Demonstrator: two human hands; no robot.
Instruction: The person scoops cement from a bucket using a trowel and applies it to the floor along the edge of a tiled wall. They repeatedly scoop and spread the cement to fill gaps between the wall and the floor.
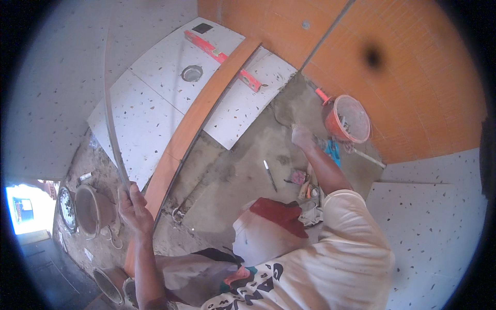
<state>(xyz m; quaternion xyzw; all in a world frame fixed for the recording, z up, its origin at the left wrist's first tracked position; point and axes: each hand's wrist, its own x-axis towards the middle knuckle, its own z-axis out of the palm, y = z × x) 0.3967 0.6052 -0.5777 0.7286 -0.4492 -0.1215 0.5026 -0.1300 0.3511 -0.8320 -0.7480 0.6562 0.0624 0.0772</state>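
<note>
My left hand (136, 211) is closed around the lower end of a long thin grey bar (110, 121), which rises past the white speckled floor tiles (150, 111). Beside that hand runs a long wood-coloured strip (188, 129), lying across the tiles. A red spirit level (209, 47) lies crosswise on the tiles, and the strip passes over its middle. My right hand (302, 136) is closed, low over the grey mortar bed (243, 157) near the bucket. What it grips is hidden or too small to name.
A red bucket (347, 120) stands by the orange wall (413, 98). A pen-like marker (269, 175) and small tools (309, 190) lie on the mortar. More buckets (93, 211) stand at left. One tile has a round drain opening (192, 73).
</note>
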